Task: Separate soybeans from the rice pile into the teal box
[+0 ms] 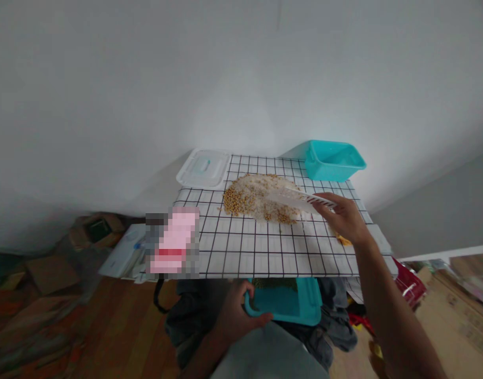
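Note:
My right hand (pixel 342 213) is closed on the slotted handle of a white plastic scraper-like tool (pixel 294 198). Its far end reaches into a spread pile of yellow soybeans (pixel 237 201) mixed with white rice-like grains (pixel 261 187). Below the table's front edge, my left hand (pixel 235 310) grips the left rim of a teal plastic container (pixel 312 310) above my lap. Small green beans (pixel 275 284) lie in its far part, and the table edge hides some of it.
A white table with a black grid pattern (pixel 233 252) stands against the wall. On it are a clear-white lid (pixel 205 167), another teal container (pixel 328 171), a blurred-out pink object (pixel 176 239) and a yellow item (pixel 344 240). Cardboard boxes (pixel 454 310) stand at right.

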Demonstrator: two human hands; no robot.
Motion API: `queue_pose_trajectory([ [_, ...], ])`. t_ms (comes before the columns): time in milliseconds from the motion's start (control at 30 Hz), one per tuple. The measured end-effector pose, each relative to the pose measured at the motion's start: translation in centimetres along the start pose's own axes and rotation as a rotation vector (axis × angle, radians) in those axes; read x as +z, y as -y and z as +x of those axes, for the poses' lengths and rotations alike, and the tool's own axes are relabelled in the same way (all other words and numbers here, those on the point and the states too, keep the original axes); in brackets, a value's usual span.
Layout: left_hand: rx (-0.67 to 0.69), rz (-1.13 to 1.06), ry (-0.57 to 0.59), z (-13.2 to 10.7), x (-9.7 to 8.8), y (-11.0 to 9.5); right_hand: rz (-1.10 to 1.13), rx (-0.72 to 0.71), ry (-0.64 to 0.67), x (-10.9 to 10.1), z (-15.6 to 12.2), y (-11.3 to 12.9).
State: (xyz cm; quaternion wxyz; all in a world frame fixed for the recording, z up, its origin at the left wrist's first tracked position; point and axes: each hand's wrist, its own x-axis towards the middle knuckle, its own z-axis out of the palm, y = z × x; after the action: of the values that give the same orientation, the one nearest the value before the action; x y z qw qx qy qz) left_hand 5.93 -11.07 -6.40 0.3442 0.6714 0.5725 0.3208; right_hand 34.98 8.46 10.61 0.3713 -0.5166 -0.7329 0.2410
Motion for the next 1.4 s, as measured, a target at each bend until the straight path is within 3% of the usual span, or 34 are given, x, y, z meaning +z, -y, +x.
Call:
queue_pose_trajectory([
  [100, 0.001, 0.005, 0.001, -0.2, -0.5, -0.1, -0.026, -0.014, -0.03, 0.6, 1.2, 0.0],
  [233, -0.005, -0.003, -0.011, -0.5, -1.0, -0.3, -0.076, -0.002, 0.024, 1.5, 1.7, -0.1],
  [467, 0.008, -0.044, -0.04, -0.6, -1.1, -0.4, -0.089, -0.013, 0.08, 2.1, 0.2, 0.3],
  [800, 0.023, -0.029, -0.049, -0.6, -0.9, -0.6, -0.105, -0.031, 0.124, 1.3, -2.3, 2.0],
  [1000, 0.047, -0.027, -0.048, -0.4, -0.2, -0.9, -0.178, 0.02, 0.043, -0.8, -5.3, 2.8],
  [1200, 0.057, -0.016, -0.022, 0.1, 0.6, -1.4, -0.221, 0.136, -0.033, -2.9, -9.7, 1.7],
  [1400, 0.064, 0.004, -0.012, 0.3, 1.1, -1.4, -0.189, 0.265, 0.032, -3.4, -13.5, 1.7],
])
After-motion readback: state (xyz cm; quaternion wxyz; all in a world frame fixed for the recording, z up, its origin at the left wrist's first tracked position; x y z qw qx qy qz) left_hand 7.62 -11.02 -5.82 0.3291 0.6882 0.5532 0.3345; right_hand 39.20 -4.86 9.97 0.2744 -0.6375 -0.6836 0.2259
